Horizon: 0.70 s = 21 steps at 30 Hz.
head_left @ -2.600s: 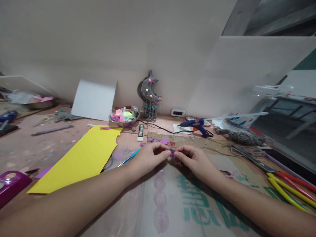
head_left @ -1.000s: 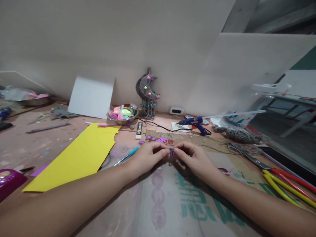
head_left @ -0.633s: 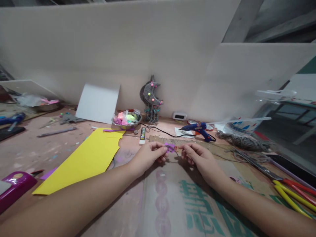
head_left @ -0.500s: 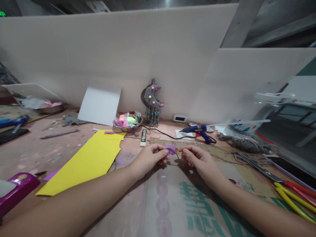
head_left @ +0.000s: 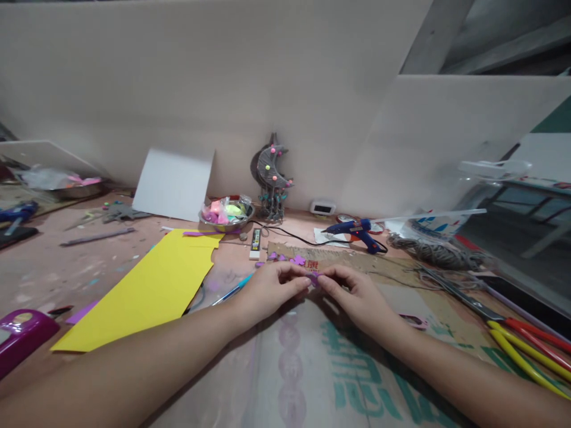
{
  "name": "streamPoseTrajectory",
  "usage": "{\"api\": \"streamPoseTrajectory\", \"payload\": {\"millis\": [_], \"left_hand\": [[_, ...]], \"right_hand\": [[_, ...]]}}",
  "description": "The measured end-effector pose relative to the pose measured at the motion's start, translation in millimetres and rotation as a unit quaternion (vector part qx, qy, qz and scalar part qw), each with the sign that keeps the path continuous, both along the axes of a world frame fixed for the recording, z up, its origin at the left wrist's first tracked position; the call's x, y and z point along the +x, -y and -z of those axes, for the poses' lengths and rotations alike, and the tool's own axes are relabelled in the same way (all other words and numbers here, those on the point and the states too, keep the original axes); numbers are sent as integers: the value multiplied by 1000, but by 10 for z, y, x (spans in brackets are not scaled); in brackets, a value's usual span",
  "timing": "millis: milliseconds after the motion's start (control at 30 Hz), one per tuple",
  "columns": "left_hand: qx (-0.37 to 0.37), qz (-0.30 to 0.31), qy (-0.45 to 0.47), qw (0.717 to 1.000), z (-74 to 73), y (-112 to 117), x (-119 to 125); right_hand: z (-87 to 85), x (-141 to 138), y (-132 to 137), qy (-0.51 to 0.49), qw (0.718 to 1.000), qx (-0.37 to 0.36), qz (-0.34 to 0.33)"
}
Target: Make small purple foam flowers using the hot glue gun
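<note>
Together, the left hand (head_left: 267,291) and the right hand (head_left: 357,294) pinch a small purple piece (head_left: 314,278) between thumbs and forefingers, so it sits right at the fingertips, in the gap where the two hands nearly meet. Just beyond it, a purple flower (head_left: 298,260) lies on the cardboard (head_left: 336,257), while a pen (head_left: 232,290) rests beside the left wrist and the scissors (head_left: 484,312) lie well apart, beyond the right forearm.
</note>
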<state>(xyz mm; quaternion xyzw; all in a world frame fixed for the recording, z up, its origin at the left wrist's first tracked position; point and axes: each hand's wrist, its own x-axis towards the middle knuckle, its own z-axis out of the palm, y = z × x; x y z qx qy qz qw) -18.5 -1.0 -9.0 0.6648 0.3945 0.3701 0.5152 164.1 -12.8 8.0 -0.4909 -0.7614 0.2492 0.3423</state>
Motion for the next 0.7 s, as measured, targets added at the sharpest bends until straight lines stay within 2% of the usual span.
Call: {"api": "streamPoseTrajectory", "payload": {"millis": [133, 400, 567, 700], "left_hand": [[-2, 12, 18, 1000, 0, 1, 0], [11, -7, -5, 1000, -1, 14, 0], [-17, 22, 54, 998, 57, -24, 10], [15, 11, 5, 1000, 26, -9, 1]], "right_hand": [[18, 0, -5, -5, 1000, -7, -16], [43, 7, -2, -10, 999, -30, -27], [60, 17, -29, 3, 1000, -18, -5], [67, 30, -35, -3, 1000, -30, 6]]}}
